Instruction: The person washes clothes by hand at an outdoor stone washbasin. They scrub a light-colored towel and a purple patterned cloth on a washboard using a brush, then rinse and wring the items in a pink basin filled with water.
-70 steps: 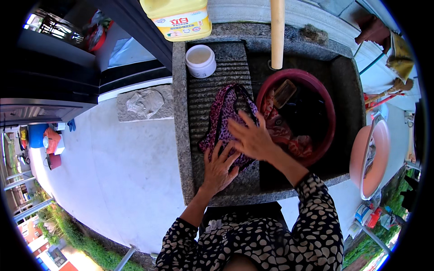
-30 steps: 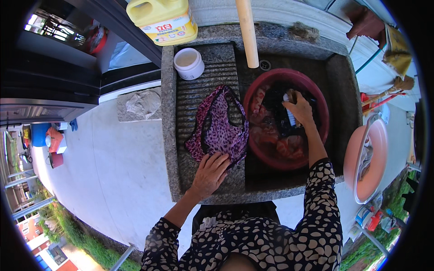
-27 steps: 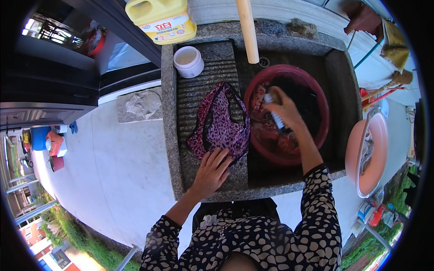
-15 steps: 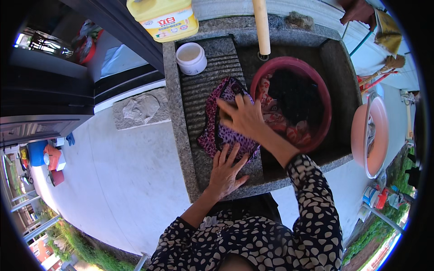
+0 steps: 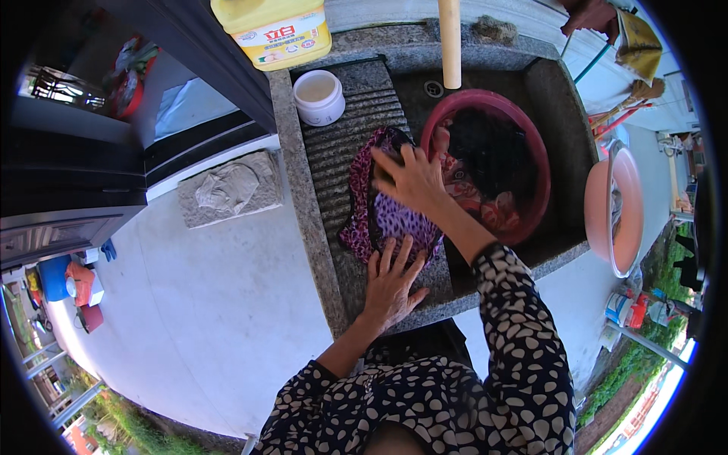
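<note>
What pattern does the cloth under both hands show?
The cloth: purple and pink leopard print, best in the head view.

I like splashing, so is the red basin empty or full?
Not empty: the red basin has red-patterned cloth and something dark inside. How deep any water is, I cannot tell.

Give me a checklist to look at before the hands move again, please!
1. Left hand pressing on the purple spotted cloth: ok, its fingertips rest on the lower part.
2. Something in the right hand: cannot tell, its underside is hidden.
3. Cloth lying on the ridged slab: ok.
4. White tub upright and apart from both hands: ok.
5. Red basin inside the stone sink: ok.
6. Cap on the yellow jug: cannot tell, its top is out of view.
</note>
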Demonstrator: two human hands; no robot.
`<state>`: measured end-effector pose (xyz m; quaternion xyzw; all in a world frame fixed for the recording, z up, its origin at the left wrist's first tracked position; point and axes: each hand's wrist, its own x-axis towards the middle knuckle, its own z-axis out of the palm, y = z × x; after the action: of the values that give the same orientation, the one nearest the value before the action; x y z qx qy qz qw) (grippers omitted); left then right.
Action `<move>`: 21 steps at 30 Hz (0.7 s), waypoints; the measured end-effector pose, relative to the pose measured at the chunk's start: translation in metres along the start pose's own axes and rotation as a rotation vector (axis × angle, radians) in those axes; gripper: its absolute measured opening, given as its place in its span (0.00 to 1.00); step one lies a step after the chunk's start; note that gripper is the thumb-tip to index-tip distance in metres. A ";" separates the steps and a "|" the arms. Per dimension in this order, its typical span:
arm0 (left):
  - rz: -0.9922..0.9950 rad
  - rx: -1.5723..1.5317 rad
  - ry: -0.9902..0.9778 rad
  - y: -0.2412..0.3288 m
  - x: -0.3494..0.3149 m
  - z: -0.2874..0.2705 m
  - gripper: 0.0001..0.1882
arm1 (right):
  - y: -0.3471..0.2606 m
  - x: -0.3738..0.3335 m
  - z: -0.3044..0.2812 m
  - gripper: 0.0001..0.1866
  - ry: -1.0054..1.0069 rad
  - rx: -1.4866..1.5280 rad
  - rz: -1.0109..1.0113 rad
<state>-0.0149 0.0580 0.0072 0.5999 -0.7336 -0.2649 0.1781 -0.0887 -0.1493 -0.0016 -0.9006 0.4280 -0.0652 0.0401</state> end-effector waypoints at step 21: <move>0.049 0.012 0.001 0.002 -0.008 -0.015 0.37 | 0.005 0.017 0.010 0.32 0.188 0.118 -0.190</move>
<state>-0.0060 0.0633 0.0206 0.5828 -0.7497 -0.2558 0.1813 -0.0805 -0.1661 -0.0108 -0.9231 0.3379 -0.1778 0.0462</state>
